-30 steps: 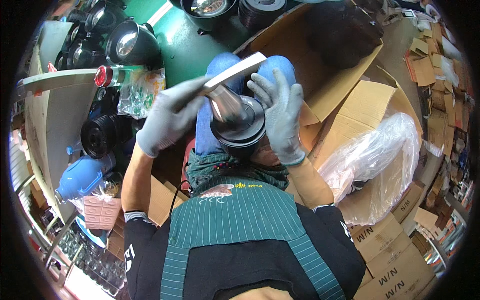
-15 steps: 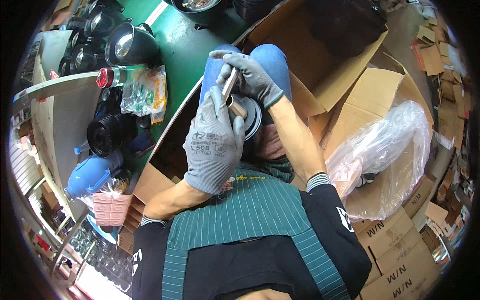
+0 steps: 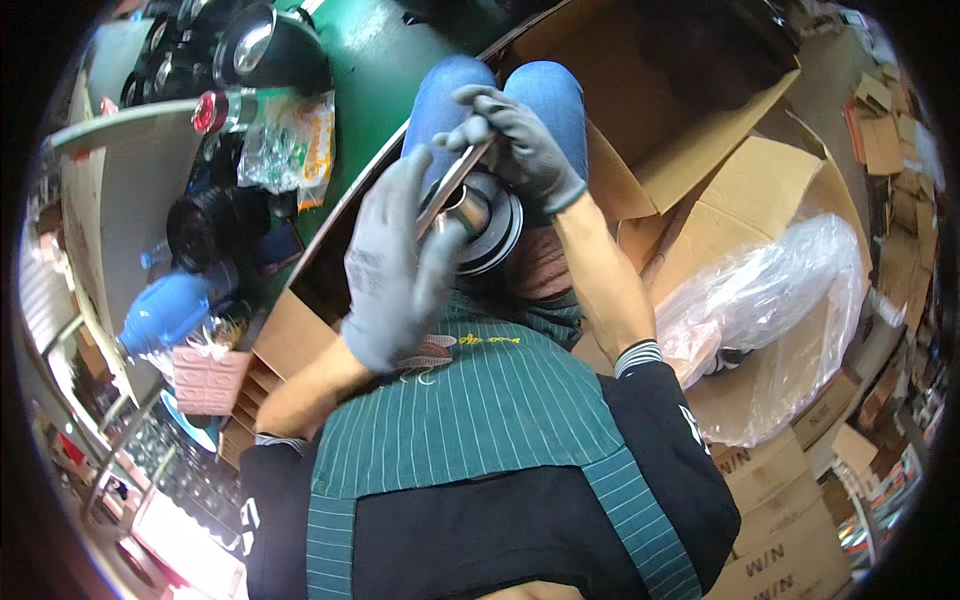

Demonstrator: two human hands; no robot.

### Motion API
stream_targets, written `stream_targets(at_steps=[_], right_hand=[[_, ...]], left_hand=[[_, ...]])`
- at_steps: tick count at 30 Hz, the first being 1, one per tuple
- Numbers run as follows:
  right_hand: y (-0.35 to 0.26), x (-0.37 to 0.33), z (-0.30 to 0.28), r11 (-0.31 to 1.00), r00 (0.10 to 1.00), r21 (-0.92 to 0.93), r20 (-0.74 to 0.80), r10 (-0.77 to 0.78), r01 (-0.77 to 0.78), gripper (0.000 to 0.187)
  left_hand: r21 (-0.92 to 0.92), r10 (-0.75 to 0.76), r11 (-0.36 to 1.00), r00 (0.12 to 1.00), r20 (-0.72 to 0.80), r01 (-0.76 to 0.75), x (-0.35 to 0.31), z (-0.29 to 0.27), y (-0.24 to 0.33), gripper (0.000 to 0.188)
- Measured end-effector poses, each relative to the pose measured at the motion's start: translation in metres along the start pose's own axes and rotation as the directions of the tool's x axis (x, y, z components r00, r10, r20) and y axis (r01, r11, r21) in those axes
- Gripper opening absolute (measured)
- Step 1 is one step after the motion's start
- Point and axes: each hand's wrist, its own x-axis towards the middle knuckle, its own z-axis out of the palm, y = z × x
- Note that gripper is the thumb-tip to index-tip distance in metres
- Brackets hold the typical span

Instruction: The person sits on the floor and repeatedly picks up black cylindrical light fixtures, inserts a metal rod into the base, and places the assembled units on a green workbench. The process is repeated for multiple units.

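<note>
A slim, flat metal bar [image 3: 457,183] slants over my lap. My right hand [image 3: 520,145], in a grey glove, grips its far end with bent fingers. Around the near end, my left hand [image 3: 395,265], gloved in grey too and blurred, is open, thumb and fingers apart; whether it touches the bar I cannot tell. Beneath the bar, a round grey metal piece [image 3: 500,240] with a dark band and pale rim rests by my knees. A short shiny metal cylinder [image 3: 468,212] stands up from it, partly hidden by the bar.
Right of my legs is a large open cardboard box [image 3: 690,170] with clear plastic wrap [image 3: 770,300] beside it. At left are black rounded vessels [image 3: 270,50], a plastic bag [image 3: 285,150], a blue jug [image 3: 165,310] and a pink basket [image 3: 210,380]. Stacked cartons [image 3: 780,540] stand at lower right.
My left hand has loosened and drawn back toward the left, its thumb spreading from the fingers. The bar now shows more of its length, still in my right hand. The view has shifted slightly.
</note>
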Motion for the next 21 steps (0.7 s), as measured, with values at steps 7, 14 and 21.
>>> stream_targets(at_steps=[7,14,21], right_hand=[[-0.046,-0.06,0.06,0.988,0.964,-0.078,0.242,-0.114,0.136,0.061],[-0.068,-0.062,0.13,0.206,0.787,-0.844,0.536,0.306,0.495,0.03],[-0.006,-0.025,0.174,0.004,0.701,-0.917,0.308,0.644,0.399,0.022]], left_hand=[[-0.464,-0.031,0.876,0.976,0.214,0.13,0.048,0.008,-0.077,0.07],[-0.66,0.115,0.529,0.726,0.679,0.533,0.134,0.068,-0.088,0.072],[-0.678,0.616,0.38,0.374,0.693,0.63,0.165,0.138,-0.033,0.064]])
